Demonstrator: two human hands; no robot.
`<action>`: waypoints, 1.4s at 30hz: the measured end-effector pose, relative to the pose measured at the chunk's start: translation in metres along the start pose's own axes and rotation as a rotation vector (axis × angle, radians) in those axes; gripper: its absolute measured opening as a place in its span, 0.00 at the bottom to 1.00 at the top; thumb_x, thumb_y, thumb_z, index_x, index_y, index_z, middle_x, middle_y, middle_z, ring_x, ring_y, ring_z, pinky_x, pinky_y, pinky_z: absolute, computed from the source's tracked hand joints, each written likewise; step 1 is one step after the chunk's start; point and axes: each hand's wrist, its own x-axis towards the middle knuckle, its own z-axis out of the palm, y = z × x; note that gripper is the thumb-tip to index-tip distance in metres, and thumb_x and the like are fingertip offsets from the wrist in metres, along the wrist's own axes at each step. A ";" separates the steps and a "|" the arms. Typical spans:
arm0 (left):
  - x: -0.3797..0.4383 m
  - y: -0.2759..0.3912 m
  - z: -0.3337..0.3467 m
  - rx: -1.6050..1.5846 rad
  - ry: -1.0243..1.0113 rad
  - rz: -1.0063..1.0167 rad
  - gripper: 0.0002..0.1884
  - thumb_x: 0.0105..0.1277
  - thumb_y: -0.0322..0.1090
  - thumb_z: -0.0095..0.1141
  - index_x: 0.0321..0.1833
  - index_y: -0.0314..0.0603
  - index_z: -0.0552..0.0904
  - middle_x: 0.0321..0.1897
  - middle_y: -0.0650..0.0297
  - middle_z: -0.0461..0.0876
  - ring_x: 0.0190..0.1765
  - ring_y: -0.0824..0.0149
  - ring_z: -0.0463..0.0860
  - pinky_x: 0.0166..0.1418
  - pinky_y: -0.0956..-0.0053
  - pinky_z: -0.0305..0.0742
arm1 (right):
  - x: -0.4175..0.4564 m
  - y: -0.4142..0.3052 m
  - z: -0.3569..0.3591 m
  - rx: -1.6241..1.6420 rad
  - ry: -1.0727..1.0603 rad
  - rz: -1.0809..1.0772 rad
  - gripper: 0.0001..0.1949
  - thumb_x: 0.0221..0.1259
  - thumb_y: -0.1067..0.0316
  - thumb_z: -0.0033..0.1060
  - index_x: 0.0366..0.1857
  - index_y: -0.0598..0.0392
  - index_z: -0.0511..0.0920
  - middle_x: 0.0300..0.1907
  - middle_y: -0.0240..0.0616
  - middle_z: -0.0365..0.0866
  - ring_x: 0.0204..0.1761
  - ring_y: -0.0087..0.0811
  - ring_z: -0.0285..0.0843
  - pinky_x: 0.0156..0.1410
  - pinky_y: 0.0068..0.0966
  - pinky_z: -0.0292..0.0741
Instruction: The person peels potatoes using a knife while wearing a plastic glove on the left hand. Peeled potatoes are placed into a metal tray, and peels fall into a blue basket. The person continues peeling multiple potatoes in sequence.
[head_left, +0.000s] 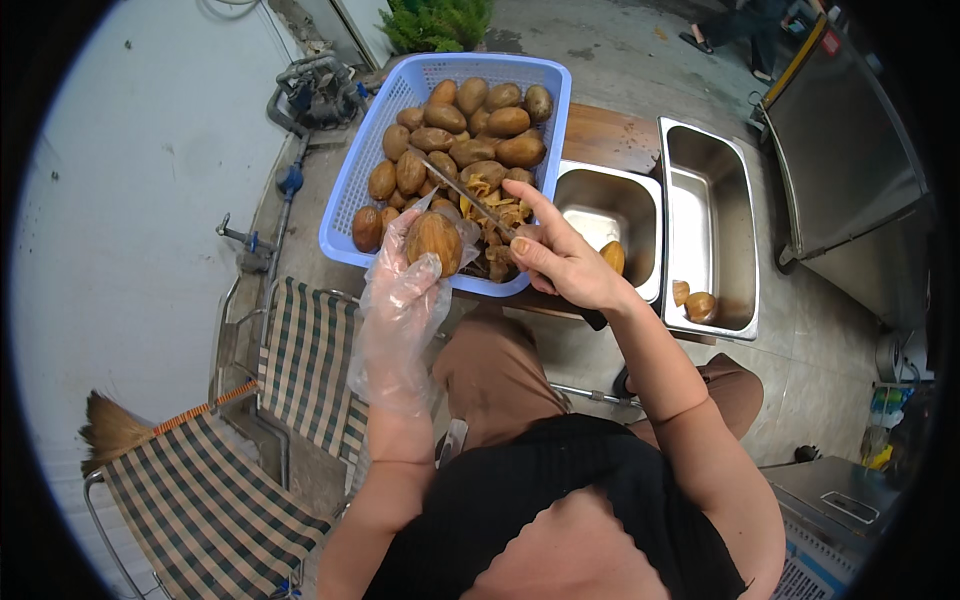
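Note:
My left hand (397, 281), in a loose clear plastic glove, grips a brown oval fruit (435, 244) above the near side of a blue plastic basket (349, 202). A knife is in my right hand (574, 262), its narrow blade (465, 193) slanting up and left over the basket, apart from the held fruit. The index finger of that bare hand is extended. Several whole brown fruits (472, 154) fill the far and left parts of the basket. Yellow and brown peelings (499, 247) lie heaped at its near right, partly hidden by the hands.
Right of the basket, a small steel pan (649, 225) holds a yellowish fruit (613, 256). A longer steel pan (742, 225) contains peeled pieces (700, 307). Both are by a wooden surface (611, 139). Checked folding chairs (210, 502) stand left; a person (739, 37) is at far right.

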 end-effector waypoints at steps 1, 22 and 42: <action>0.001 -0.003 0.000 0.013 0.017 0.011 0.34 0.60 0.25 0.61 0.70 0.34 0.63 0.62 0.50 0.70 0.65 0.56 0.74 0.69 0.59 0.69 | 0.000 -0.001 0.001 -0.011 -0.044 -0.007 0.25 0.75 0.61 0.47 0.73 0.49 0.61 0.26 0.25 0.64 0.23 0.15 0.60 0.27 0.14 0.62; 0.005 -0.016 0.011 -0.044 0.005 0.055 0.30 0.60 0.18 0.58 0.67 0.35 0.66 0.60 0.57 0.73 0.62 0.62 0.75 0.69 0.67 0.70 | 0.003 -0.004 0.018 -0.273 -0.122 -0.235 0.29 0.71 0.62 0.49 0.73 0.60 0.58 0.39 0.44 0.81 0.40 0.35 0.78 0.55 0.31 0.72; 0.016 -0.020 -0.018 -0.873 -0.152 -0.178 0.38 0.62 0.39 0.66 0.70 0.27 0.62 0.63 0.43 0.69 0.66 0.48 0.71 0.66 0.52 0.76 | 0.001 -0.021 0.009 -0.030 -0.065 -0.068 0.27 0.72 0.62 0.49 0.72 0.56 0.62 0.28 0.25 0.69 0.26 0.16 0.63 0.31 0.16 0.65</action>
